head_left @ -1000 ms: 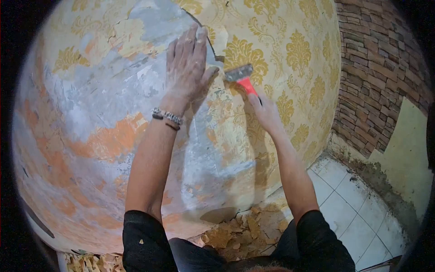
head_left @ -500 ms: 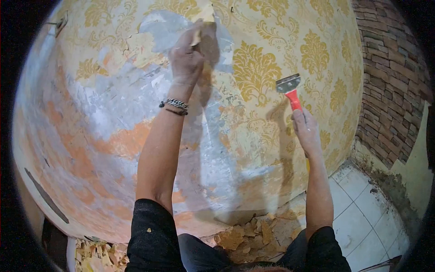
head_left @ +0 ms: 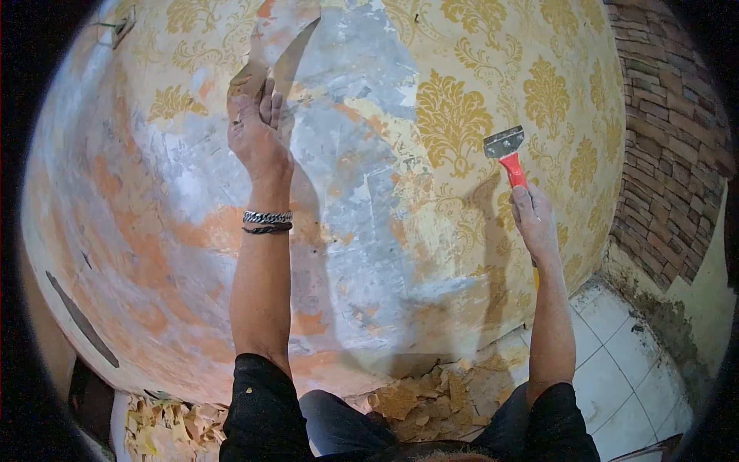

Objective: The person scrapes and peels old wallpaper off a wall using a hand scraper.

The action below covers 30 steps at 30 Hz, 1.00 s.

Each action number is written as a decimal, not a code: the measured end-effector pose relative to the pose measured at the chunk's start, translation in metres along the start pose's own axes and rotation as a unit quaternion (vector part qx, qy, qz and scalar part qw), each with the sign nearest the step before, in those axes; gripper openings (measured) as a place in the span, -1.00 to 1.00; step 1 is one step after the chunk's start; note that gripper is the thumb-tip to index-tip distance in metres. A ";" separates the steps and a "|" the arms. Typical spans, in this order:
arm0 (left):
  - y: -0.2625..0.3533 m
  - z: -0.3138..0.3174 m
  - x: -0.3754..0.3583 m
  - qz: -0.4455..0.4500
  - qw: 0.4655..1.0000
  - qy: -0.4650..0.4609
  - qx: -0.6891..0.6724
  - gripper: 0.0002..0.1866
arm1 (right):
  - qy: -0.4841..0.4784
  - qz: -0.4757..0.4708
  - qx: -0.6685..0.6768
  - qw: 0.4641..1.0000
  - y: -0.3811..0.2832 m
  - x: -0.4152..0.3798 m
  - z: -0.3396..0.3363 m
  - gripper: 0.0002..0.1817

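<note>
My left hand [head_left: 260, 142], with bracelets at the wrist, grips the lower end of a loose wallpaper strip [head_left: 281, 37] in front of the wall. The strip curls away from the surface, and its top runs up near the upper edge of the view. Around it the stripped wall [head_left: 350, 69] shows grey and orange patches. To the right, yellow wallpaper [head_left: 454, 115] with gold damask motifs still covers the wall. My right hand [head_left: 533, 219] is closed round the red handle of a scraper [head_left: 505, 143]. The scraper's wide metal blade points upward, in front of the papered part.
Torn wallpaper scraps [head_left: 419, 396] lie on the floor at the wall's foot, with another pile [head_left: 169, 427] at lower left. White floor tiles [head_left: 616, 369] and a brick-patterned wall [head_left: 666, 146] are on the right. A small fixture [head_left: 122, 29] sits at upper left.
My left hand has come down and to the left, pulling a much longer strip from the wall and baring grey surface behind it. My right hand still holds the scraper in nearly the same place.
</note>
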<state>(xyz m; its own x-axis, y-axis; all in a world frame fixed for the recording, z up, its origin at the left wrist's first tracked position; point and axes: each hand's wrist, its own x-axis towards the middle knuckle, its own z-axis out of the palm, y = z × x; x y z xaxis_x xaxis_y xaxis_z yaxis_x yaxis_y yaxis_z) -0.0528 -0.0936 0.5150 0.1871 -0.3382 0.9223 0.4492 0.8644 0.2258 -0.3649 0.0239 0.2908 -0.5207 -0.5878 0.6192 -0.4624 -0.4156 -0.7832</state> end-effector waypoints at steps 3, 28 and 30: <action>0.006 -0.020 0.003 -0.040 0.997 0.027 -0.062 -0.60 | -0.007 -0.002 0.021 1.000 0.001 0.001 0.002 -0.49; -0.006 0.036 -0.041 0.199 0.775 -0.242 0.549 -0.55 | -0.032 0.017 0.029 0.999 -0.009 -0.002 0.010 -0.49; -0.016 0.052 -0.017 0.233 0.763 -0.218 0.562 -0.53 | -0.032 0.031 0.044 0.998 -0.005 -0.001 0.006 -0.50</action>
<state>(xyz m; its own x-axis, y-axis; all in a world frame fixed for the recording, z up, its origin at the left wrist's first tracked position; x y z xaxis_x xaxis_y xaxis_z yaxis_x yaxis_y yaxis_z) -0.1088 -0.0822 0.5122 -0.3206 0.0481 0.9460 -0.6559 0.7093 -0.2583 -0.3573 0.0223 0.2935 -0.4982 -0.6555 0.5675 -0.3647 -0.4354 -0.8231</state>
